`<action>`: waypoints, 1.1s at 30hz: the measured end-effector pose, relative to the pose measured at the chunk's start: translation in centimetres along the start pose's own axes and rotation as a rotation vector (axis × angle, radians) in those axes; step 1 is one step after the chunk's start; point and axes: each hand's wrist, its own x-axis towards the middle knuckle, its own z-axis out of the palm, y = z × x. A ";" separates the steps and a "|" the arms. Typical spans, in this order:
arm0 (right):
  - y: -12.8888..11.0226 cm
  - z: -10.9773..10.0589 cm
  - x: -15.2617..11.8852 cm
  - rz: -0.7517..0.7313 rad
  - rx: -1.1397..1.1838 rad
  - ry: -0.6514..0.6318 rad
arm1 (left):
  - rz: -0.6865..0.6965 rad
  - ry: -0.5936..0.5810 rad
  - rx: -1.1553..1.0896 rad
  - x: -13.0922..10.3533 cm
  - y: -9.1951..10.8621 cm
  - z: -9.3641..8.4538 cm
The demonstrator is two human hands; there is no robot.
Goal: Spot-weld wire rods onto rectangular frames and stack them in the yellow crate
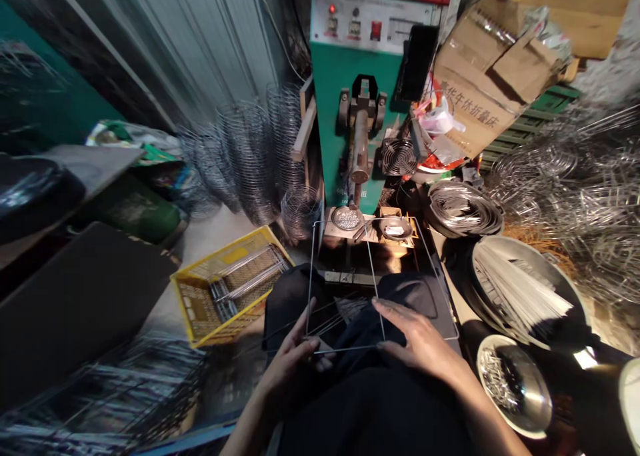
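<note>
A thin wire frame (371,263) with straight sides and a crossing wire spans the space above my lap, in front of the green machine (335,116). My left hand (295,353) holds its near left corner between thumb and fingers. On the near right, my right hand (413,336) grips the frame near the crossing wire, thumb below and fingers above. The far edge of the frame reaches the small work surface, where a round dish of small metal pieces (347,218) sits under the machine's cylindrical arm (360,146).
A yellow crate (183,303) with metal rods stands at left, before stacked wire rings (250,163). At right are a basin of flat strips (570,276), a bowl of small metal parts (537,403), coiled strips (463,209) and a cardboard box (467,103).
</note>
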 end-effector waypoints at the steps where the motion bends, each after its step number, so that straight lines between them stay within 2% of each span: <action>1: 0.0 0.2 0.0 0.003 0.007 -0.003 | 0.003 -0.001 -0.004 -0.1 0.1 0.1; 11: 0.1 1.1 0.4 -0.025 0.035 -0.029 | 0.037 -0.031 -0.020 -1.0 1.0 0.1; 19: -0.3 1.0 0.6 -0.012 0.003 -0.024 | 0.071 0.039 -0.050 -1.8 1.7 1.5; 33: -0.1 0.7 0.9 -0.014 0.016 -0.002 | 0.086 0.027 -0.029 -1.4 1.8 1.4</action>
